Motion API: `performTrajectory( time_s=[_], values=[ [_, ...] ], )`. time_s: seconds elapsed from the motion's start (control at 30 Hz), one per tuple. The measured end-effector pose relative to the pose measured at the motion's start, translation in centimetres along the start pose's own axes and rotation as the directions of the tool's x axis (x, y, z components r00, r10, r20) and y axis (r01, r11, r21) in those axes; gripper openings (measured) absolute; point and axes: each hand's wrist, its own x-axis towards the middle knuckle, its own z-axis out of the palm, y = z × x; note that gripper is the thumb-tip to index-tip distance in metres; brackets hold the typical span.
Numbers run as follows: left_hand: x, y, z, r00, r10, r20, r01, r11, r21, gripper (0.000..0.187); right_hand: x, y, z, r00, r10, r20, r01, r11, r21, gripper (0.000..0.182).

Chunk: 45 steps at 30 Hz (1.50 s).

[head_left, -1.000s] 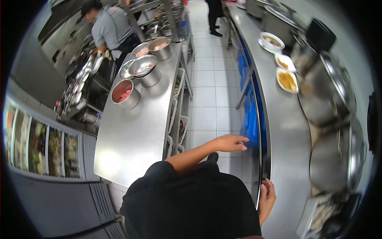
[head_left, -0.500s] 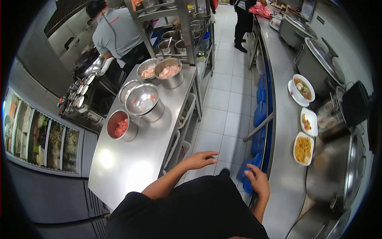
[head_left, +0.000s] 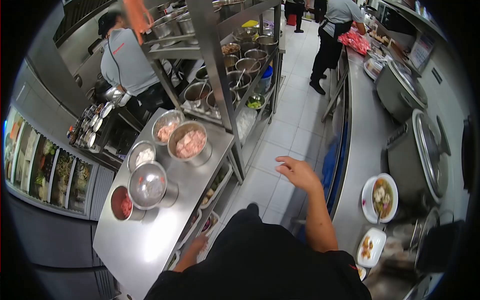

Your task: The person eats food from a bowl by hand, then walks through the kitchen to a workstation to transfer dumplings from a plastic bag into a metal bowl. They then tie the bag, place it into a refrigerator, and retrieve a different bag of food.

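My right hand (head_left: 299, 172) is held out in front of me over the aisle, with bent fingers and thumb apart and nothing in them. Low at my left side is my left hand (head_left: 199, 245), beside the edge of the steel prep table (head_left: 165, 227); its fingers are small and smeared. A white tray with cut vegetables (head_left: 212, 224) on the shelf below the tabletop is nearest to it. On the table stand a steel pot of pale raw meat (head_left: 190, 144), a steel pot of red meat (head_left: 126, 206) and a steel bowl (head_left: 148, 186) on another pot.
Along the right counter (head_left: 356, 125) stand a bowl of soup (head_left: 382, 197), a white dish of food scraps (head_left: 371, 247) and a large lidded cooker (head_left: 419, 155). A shelf post (head_left: 220, 65) rises at the table's far end. One person (head_left: 132, 62) works at the stove, another (head_left: 332, 42) by the counter.
I have moved forward along the aisle, so the far shelves, counter and person look closer. My right hand has risen and reached forward; my left hand has dropped back to my side.
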Motion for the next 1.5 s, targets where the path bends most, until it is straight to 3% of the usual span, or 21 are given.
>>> performTrajectory(
  time_s=[0.07,0.13,0.33,0.5,0.53,0.57,0.6,0.67,0.8,0.9,0.93,1.07,1.17,1.27,1.5],
  values=[
    [0.6,0.2,1.8,0.999,0.038,-0.029,-0.037,0.998,0.051,0.028,6.3,1.8,-0.8,0.997,-0.047,0.066,0.051,0.997,-0.055,0.043],
    [1.8,1.5,3.7,0.998,0.021,-0.055,-0.022,1.0,-0.016,0.031,11.6,3.9,-1.1,0.993,-0.046,0.106,0.064,0.984,-0.164,0.044],
    [8.7,12.6,5.2,0.987,0.112,-0.113,-0.124,0.986,-0.113,0.041,22.8,7.4,-6.7,0.992,0.023,0.121,0.007,0.971,-0.241,0.051],
    [12.1,21.7,4.7,0.963,0.161,-0.218,-0.209,0.954,-0.216,0.051,36.1,9.0,-14.0,0.994,-0.1,-0.035,0.088,0.964,-0.251,0.067],
    [9.3,26.9,4.5,0.99,0.066,-0.123,-0.1,0.95,-0.296,0.058,39.7,9.3,-15.6,0.994,-0.098,-0.049,0.082,0.96,-0.267,0.071],
    [8.6,29.1,5.0,0.992,0.019,-0.125,-0.06,0.941,-0.333,0.058,43.7,10.2,-16.7,0.971,-0.199,-0.131,0.159,0.951,-0.266,0.074],
    [8.7,29.2,6.1,0.989,-0.007,-0.149,-0.047,0.933,-0.357,0.057,47.4,11.3,-17.4,0.934,-0.294,-0.203,0.235,0.934,-0.27,0.076],
    [8.7,29.9,8.1,0.978,-0.065,-0.196,-0.019,0.916,-0.4,0.057,54.1,11.8,-19.1,0.898,-0.338,-0.283,0.27,0.929,-0.253,0.078],
    [9.0,31.6,12.4,0.957,-0.174,-0.23,0.046,0.879,-0.474,0.055,63.3,11.9,-20.7,0.933,-0.235,-0.273,0.126,0.923,-0.363,0.077],
    [8.7,33.2,15.1,0.942,-0.226,-0.248,0.07,0.856,-0.512,0.054,65.6,13.2,-19.9,0.943,-0.213,-0.256,0.071,0.881,-0.468,0.067],
    [8.6,33.7,15.7,0.939,-0.235,-0.252,0.072,0.849,-0.523,0.054,65.5,13.3,-19.3,0.909,-0.268,-0.319,0.122,0.904,-0.411,0.047],
    [8.3,35.5,17.8,0.926,-0.262,-0.273,0.069,0.826,-0.559,0.053,65.0,14.7,-18.3,0.812,-0.36,-0.46,0.156,0.893,-0.422,0.028],
    [8.2,36.3,18.8,0.92,-0.268,-0.285,0.063,0.82,-0.568,0.051,65.5,16.5,-17.7,0.758,-0.443,-0.479,0.259,0.878,-0.403,0.027],
    [8.2,37.0,19.3,0.917,-0.27,-0.294,0.055,0.815,-0.577,0.05,65.8,16.3,-17.9,0.721,-0.441,-0.535,0.4,0.895,-0.198,0.024],
    [8.7,37.5,20.1,0.922,-0.253,-0.292,0.033,0.805,-0.592,0.048,57.5,12.6,-24.0,0.608,-0.655,-0.449,0.625,0.743,-0.238,0.028]
  ],
)
